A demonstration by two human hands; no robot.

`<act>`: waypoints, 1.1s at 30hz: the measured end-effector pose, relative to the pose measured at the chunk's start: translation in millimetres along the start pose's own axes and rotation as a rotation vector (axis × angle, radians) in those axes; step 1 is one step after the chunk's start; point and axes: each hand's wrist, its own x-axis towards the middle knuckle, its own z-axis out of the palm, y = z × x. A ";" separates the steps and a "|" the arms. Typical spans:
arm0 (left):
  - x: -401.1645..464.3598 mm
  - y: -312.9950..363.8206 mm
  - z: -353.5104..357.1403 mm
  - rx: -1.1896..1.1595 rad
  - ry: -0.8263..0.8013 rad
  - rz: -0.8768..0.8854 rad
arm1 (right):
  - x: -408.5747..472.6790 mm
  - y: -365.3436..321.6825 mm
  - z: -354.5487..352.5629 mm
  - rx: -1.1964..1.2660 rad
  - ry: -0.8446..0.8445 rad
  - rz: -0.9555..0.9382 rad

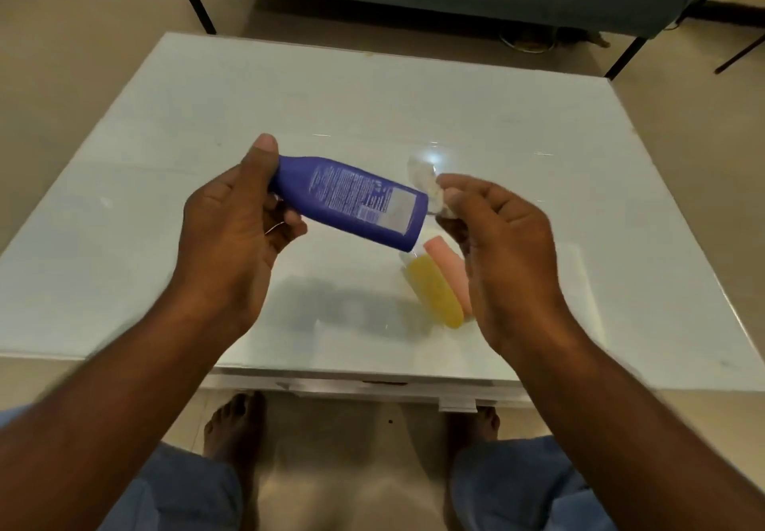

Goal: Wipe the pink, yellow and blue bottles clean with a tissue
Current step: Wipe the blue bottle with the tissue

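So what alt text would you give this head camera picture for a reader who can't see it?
A person's left hand holds a blue bottle over a white table while the right hand pinches a crumpled tissue at its base. Yellow bottle and pink bottle lie side by side below.

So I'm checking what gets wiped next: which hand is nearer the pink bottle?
Right. The right hand, pinching the tissue, overlaps the pink bottle in view; the left hand grips the blue bottle farther left.
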 end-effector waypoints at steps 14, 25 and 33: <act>-4.9 -10.1 -13.1 1.000 -0.497 0.903 | 6.0 18.2 -0.7 -0.693 -0.260 -0.663; -3.9 -12.2 -12.8 0.919 -0.355 0.799 | 5.5 5.4 -6.9 -0.651 -0.108 -0.832; -12.7 -17.6 -9.9 0.996 -0.417 0.848 | -2.7 12.1 -1.1 -0.677 -0.108 -0.911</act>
